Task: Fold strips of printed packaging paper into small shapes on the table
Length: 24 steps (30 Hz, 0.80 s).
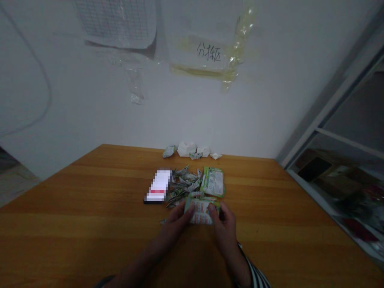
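Both hands meet on a packet (201, 211), midway between the counter's (90, 224) side edges. The left hand (177, 224) pinches its left end and the right hand (223, 228) its right. Its long axis runs left to right, with neither hand nearer. Its print is too small to read. Just beyond lie a second packet (213, 182), torn wrappers (184, 185) and a phone (159, 186). A wall note (208, 52) bears handwritten Chinese, beginning 分.

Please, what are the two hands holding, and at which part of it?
One packet, held by both hands: the left hand grips its left edge and the right hand grips its right edge.
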Available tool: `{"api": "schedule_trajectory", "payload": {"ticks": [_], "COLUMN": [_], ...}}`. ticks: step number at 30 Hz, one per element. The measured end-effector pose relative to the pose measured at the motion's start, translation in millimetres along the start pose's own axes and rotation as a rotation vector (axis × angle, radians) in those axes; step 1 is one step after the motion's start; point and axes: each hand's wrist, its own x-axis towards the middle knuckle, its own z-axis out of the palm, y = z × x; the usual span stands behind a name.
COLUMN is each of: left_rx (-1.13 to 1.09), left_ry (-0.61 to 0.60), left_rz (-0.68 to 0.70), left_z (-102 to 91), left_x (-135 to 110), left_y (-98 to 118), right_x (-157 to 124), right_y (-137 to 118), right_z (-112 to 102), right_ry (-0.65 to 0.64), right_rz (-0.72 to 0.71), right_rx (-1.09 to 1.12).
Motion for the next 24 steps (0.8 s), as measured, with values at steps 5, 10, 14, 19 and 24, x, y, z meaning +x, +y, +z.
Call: {"api": "schedule_trajectory", "payload": {"ticks": [5, 10, 14, 19, 24], "left_rx": [0.023, 0.038, 0.022, -0.009, 0.010], "left_ry": [-0.027, -0.024, -0.016, -0.028, 0.014], "left_rz": [0.017, -0.002, -0.014, -0.034, -0.059], "left_z": [-5.1, -9.1, -8.6, -7.5, -7.4], "left_x": [0.2, -1.2, -2.3, -3.1, -3.1], "left_y": [-3.9, -10.9, -10.1, -6.9, -6.7], "right_x": [1.9, -0.1, -1.7, -2.7, -3.2], "right_y": [-0.9, 3.0, 1.7, 0.8, -0.2], "right_z": [-1.4, -4.0, -4.2, -5.5, -5.7], "right_ry": [-0.089, -0.022, -0.025, -0.014, -0.020], "right_rz": [0.000, 0.011, 0.020, -0.013, -0.005], "right_rx": [0.020, -0.074, -0.084, -0.111, -0.098]}}
